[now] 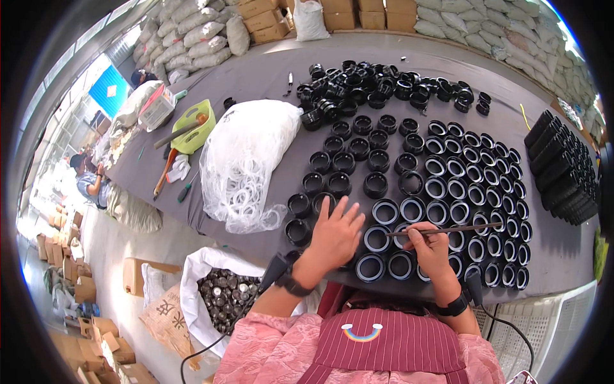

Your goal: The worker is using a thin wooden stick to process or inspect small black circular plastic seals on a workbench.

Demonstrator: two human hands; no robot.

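Note:
My right hand (430, 251) is closed around a thin dark stick (470, 228), held nearly level above the rows of rings. The stick's left end is over a black ring with a pale inner band (376, 239). My left hand (337, 235) is spread with its fingers apart, at the near end of the plain black rings (376, 185). Its fingertips are by one black ring (323, 203), partly hidden behind them; whether they touch it I cannot tell. To the right, many rings with pale bands (456, 188) stand in rows on the dark grey tablecloth (256, 77).
A heap of black rings (358, 86) lies at the back, and stacked black parts (561, 168) stand far right. Left are a clear bag of white rings (246, 160), a green basket (192, 128) and a screwdriver (185, 192). A white sack (195, 269) of dark parts is below the table edge.

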